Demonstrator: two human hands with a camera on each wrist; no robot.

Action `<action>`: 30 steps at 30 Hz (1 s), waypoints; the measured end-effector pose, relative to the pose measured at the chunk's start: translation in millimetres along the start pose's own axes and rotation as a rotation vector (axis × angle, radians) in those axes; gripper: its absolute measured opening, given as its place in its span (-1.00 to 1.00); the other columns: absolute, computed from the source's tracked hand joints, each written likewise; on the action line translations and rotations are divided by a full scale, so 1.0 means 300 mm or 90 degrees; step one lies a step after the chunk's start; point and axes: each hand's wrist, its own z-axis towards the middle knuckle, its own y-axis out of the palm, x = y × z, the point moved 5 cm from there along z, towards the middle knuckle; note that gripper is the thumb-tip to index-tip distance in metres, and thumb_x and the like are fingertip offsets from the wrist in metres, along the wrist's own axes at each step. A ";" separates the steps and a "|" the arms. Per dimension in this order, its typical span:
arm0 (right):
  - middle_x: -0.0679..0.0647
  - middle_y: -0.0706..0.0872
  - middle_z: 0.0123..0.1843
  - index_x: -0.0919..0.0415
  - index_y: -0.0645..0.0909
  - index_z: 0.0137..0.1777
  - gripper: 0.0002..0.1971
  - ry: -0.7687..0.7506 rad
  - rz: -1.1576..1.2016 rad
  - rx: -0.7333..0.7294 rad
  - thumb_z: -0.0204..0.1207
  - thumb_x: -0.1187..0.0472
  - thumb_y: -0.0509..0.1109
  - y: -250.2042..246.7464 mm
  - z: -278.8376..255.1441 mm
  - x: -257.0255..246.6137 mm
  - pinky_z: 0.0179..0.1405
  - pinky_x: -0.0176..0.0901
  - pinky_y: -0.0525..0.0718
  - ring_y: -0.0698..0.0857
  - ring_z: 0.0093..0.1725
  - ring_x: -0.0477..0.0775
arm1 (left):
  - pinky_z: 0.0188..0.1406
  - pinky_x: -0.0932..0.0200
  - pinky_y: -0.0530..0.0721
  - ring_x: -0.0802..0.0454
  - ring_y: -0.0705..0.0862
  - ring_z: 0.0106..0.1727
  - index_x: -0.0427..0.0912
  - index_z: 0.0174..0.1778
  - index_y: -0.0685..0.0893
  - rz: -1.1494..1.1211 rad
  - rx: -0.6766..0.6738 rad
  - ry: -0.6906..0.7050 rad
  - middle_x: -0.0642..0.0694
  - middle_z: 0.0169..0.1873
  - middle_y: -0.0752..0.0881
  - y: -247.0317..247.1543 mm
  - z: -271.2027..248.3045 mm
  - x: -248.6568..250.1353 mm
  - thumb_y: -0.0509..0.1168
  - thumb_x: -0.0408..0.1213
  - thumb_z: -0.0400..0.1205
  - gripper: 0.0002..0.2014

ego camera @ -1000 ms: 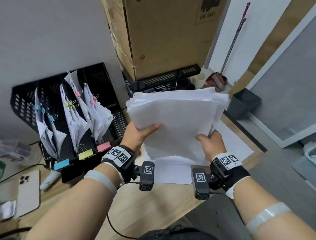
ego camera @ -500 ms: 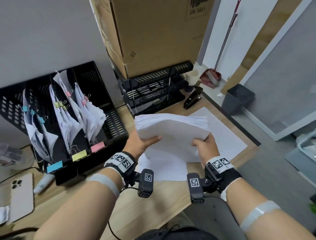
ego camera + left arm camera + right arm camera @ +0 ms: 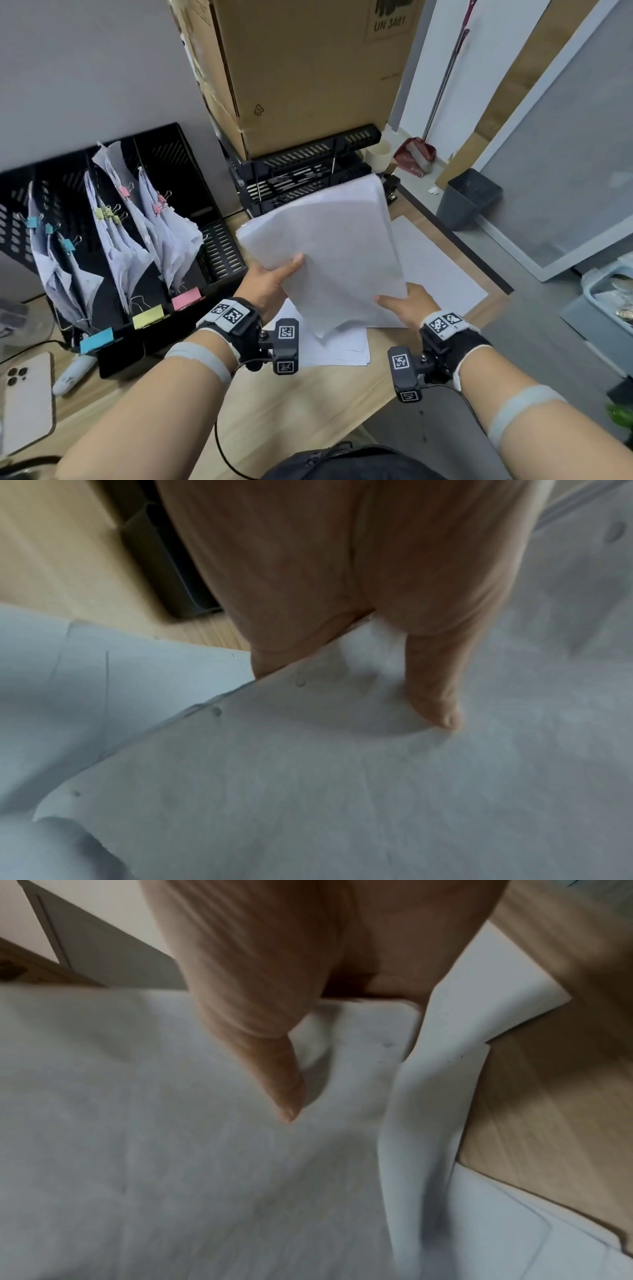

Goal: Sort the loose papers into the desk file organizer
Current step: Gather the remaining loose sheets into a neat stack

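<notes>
Both hands hold a thick stack of white papers (image 3: pixel 329 246) above the desk. My left hand (image 3: pixel 270 281) grips its left edge, thumb on top (image 3: pixel 435 696), fingers hidden underneath. My right hand (image 3: pixel 407 305) grips the near right corner, thumb pressed on the top sheet (image 3: pixel 274 1074). The stack (image 3: pixel 342 777) is tilted, its near corner drooping. The black desk file organizer (image 3: pixel 113 240) stands at the left, with clipped paper bundles in three slots labelled blue, yellow and pink. Its rightmost slot (image 3: pixel 205 205) holds no papers.
More white sheets (image 3: pixel 431 267) lie flat on the wooden desk (image 3: pixel 274 404) under the stack. A black tray rack (image 3: pixel 308 171) carrying a big cardboard box (image 3: pixel 308 68) stands behind. A phone (image 3: pixel 27 401) and a marker (image 3: pixel 72 373) lie at the left. A bin (image 3: pixel 469 198) sits on the floor.
The stack has swung from lying level and square to turned at an angle, its far edge raised and its near corner drooping. Both hands kept their grip.
</notes>
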 end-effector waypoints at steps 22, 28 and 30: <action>0.15 0.61 0.29 0.07 0.39 0.43 -0.50 -0.019 -0.608 -0.053 0.47 0.13 0.35 -0.005 0.476 -0.041 0.23 0.09 0.62 0.57 0.31 0.27 | 0.02 -0.04 0.83 -0.21 0.81 -0.06 -0.15 -0.12 0.81 0.620 0.239 -0.337 -0.17 -0.12 0.84 -0.177 0.092 -0.289 0.44 0.09 0.13 -0.50; 0.11 0.45 0.39 0.07 0.26 0.46 -0.24 -0.050 -0.731 -0.112 0.28 0.00 0.51 0.086 0.581 -0.041 0.23 0.15 0.59 0.49 0.36 0.27 | 0.32 -0.06 0.60 -0.28 0.58 0.31 -0.06 0.10 0.72 0.689 0.289 -0.298 -0.21 0.14 0.73 -0.114 0.121 -0.277 0.31 0.21 0.23 -0.40; 0.06 0.36 0.43 -0.04 0.18 0.51 -0.10 -0.053 -0.786 -0.124 0.21 -0.13 0.54 0.087 0.595 -0.041 0.29 0.29 0.50 0.40 0.43 0.24 | 0.33 -0.10 0.62 -0.29 0.58 0.31 -0.06 0.10 0.74 0.661 0.307 -0.276 -0.23 0.16 0.70 -0.126 0.135 -0.288 0.28 0.23 0.18 -0.35</action>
